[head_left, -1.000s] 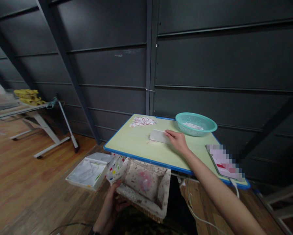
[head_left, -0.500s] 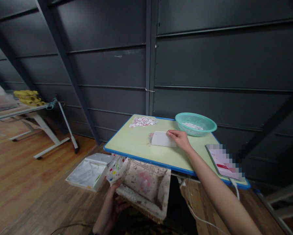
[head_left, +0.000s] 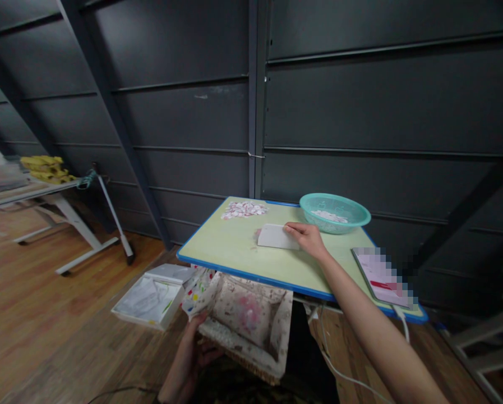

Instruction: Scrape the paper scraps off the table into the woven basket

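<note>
My right hand is closed on the right end of a flat white scraper, held at the middle of the pale yellow-green tabletop. A pinkish smear of residue shows by the scraper's left edge. Below the table's front edge, my left hand grips the left side of a stained, lined basket, which is tilted. Pink powdery matter lies in the basket. Part of the left hand's fingers is hidden under the basket.
A pile of small white and reddish pieces lies at the table's back left. A green plastic colander with white pieces stands at the back right. A tablet with a cable lies at right. An open white box sits low at left.
The whole view has shifted slightly. Over the tabletop the scraper and right hand show hardly any movement, and the basket stays in the left hand.
</note>
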Motion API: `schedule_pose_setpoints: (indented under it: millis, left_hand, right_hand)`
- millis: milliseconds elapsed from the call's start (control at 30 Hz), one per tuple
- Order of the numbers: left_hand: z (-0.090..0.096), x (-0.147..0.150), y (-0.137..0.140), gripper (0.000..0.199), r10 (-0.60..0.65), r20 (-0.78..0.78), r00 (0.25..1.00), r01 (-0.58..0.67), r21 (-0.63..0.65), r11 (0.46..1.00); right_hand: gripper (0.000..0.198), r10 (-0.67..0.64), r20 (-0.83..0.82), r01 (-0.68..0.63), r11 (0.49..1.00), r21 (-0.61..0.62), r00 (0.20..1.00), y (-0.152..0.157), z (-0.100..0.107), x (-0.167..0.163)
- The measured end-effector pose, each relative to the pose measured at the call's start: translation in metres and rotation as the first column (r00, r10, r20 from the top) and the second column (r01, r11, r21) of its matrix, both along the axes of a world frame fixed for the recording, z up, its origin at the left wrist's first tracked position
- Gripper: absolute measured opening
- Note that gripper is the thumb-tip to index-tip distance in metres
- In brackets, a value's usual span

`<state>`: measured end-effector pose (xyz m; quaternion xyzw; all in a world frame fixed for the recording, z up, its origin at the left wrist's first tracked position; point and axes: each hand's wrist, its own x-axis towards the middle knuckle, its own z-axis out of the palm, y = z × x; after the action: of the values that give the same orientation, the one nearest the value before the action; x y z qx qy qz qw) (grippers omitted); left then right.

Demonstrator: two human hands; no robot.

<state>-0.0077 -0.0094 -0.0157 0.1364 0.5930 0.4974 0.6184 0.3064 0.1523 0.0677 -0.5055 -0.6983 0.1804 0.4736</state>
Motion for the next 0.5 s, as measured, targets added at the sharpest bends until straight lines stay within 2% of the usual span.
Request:
schedule_pose_setpoints:
  millis: [100, 267, 500]
  left_hand:
    - [0.0018, 0.0007, -0.0001, 0.053, -0.011, -0.008, 1.000, 0.011, 0.001, 1.000]
    - [-0.0012, 0.0006, 0.0021, 0.043, -0.001, -0.015, 1.000, 0.001, -0.030, 1.000]
    - [-0.0070, -0.0023, 0.0027, 0.043, 0.001, 0.005, 1.000, -0.001, 0.006, 1.000]
  right_hand:
    - [0.038, 0.006, 0.001, -0.006, 1.000, 0.004, 1.000, 0.0012, -0.0024, -0.0011]
    - [0.038, 0.020, -0.001, -0.020, 1.000, -0.006, 1.000, 0.0032, -0.0024, 0.0053]
    - [0.036, -0.057, -0.056, 0.060, 0.997, 0.050, 0.997, 0.0065, -0.0033, 0.0049]
